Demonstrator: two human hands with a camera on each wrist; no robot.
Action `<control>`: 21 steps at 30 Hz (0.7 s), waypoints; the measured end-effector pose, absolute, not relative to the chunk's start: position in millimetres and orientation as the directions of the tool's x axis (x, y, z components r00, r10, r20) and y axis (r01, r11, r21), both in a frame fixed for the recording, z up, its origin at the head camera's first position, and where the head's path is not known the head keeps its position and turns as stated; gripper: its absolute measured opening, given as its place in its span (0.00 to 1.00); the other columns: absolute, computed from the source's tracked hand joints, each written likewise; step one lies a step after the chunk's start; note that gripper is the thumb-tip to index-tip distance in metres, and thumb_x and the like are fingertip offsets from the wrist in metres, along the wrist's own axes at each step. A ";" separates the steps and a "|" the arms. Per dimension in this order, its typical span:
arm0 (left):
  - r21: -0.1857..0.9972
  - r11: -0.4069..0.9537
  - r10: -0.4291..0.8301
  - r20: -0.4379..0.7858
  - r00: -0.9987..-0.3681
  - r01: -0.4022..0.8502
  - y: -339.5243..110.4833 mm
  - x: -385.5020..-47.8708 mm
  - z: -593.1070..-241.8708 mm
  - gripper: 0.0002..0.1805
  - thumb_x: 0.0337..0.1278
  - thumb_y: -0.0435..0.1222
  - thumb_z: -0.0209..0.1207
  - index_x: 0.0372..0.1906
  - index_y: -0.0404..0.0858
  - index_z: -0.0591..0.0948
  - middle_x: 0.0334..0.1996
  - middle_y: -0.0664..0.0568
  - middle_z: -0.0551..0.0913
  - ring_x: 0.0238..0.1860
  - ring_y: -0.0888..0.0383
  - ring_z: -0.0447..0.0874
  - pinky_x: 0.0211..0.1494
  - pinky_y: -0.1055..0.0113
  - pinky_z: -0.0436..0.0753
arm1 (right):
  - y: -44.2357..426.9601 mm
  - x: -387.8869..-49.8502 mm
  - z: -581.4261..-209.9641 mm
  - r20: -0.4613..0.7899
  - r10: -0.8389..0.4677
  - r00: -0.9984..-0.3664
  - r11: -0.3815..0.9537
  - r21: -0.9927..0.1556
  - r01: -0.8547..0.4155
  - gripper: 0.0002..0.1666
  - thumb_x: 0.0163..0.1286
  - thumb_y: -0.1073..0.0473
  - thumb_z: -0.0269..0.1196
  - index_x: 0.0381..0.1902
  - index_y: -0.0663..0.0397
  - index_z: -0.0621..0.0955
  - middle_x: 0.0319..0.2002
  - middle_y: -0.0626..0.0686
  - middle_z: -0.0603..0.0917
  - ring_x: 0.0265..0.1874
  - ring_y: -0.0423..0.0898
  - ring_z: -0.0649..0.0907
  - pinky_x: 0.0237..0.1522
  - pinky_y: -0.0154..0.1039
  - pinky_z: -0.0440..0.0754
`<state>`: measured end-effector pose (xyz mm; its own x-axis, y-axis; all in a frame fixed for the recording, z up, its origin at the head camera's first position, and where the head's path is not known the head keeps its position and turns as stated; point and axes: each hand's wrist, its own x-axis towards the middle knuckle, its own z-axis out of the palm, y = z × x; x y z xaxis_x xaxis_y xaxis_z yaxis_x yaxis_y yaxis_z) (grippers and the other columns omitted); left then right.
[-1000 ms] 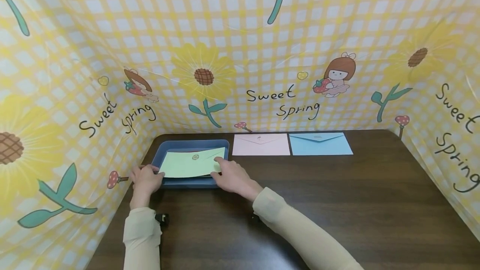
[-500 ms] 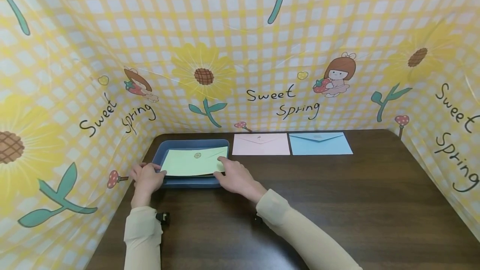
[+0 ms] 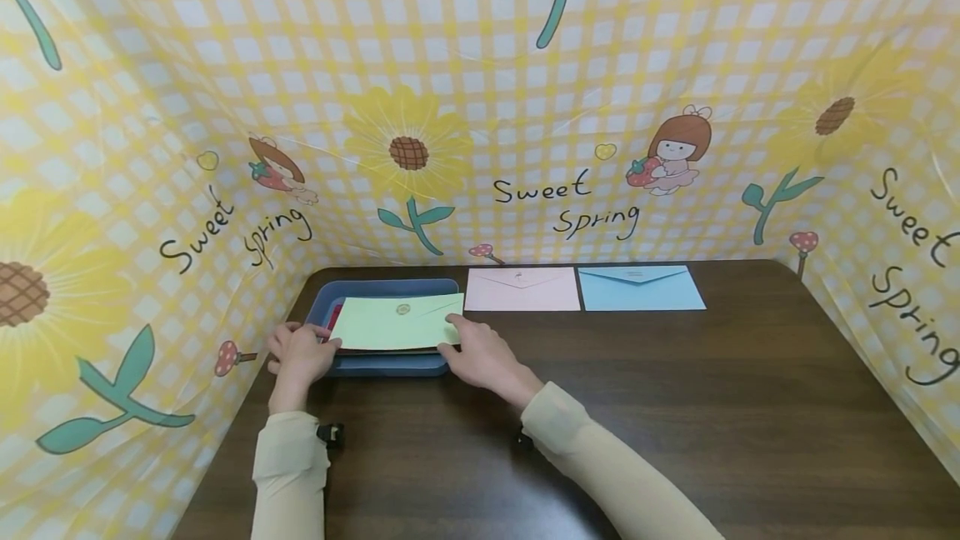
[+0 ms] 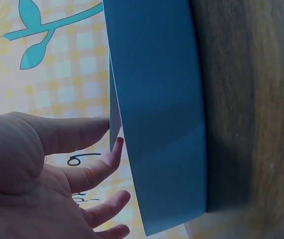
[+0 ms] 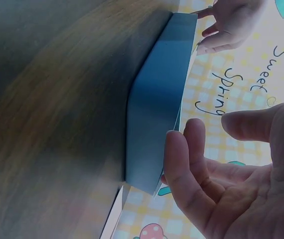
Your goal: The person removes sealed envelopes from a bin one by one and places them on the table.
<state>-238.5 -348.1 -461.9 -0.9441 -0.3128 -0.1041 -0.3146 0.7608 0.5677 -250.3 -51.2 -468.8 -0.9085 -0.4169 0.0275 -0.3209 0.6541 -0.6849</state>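
Observation:
Over the blue tray point(image 3: 390, 366), a pale green envelope point(image 3: 393, 323) with a round seal lies nearly level, reaching slightly past the tray's right rim. My left hand point(image 3: 303, 354) pinches its left front corner; the left wrist view shows the thumb and index finger of that hand point(image 4: 57, 169) on either side of an edge. My right hand point(image 3: 487, 355) holds its right end. In the right wrist view that hand point(image 5: 226, 179) has bent fingers at the edge and the thumb apart from them. A red item point(image 3: 334, 317) shows beneath the envelope's left side.
Right of the tray, a pink envelope point(image 3: 522, 294) and a light blue envelope point(image 3: 645, 293) lie side by side along the back of the dark wooden table point(image 3: 600, 390). A yellow checked cloth point(image 3: 510, 123) hangs behind and at both sides.
Both hands and the green envelope have shifted rightward, in small steps. Its left edge has drawn away from the tray's left side, uncovering the red item.

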 end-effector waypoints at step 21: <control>0.563 0.759 -0.321 -0.112 -0.940 -0.326 -344.1 -238.7 -458.1 0.21 0.73 0.39 0.60 0.55 0.23 0.81 0.70 0.22 0.49 0.73 0.23 0.29 0.64 0.20 0.32 | -45.3 -279.7 -477.2 -0.035 -0.270 -0.962 0.612 -0.778 -0.144 0.31 0.73 0.65 0.62 0.71 0.71 0.73 0.29 0.53 0.82 0.25 0.46 0.79 0.31 0.41 0.78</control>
<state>-238.7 -344.1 -458.1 -0.9404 -0.3212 -0.1116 -0.3262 0.7594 0.5630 -279.7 -45.3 -477.2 -0.9622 -0.2702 -0.0348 -0.1438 0.6122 -0.7776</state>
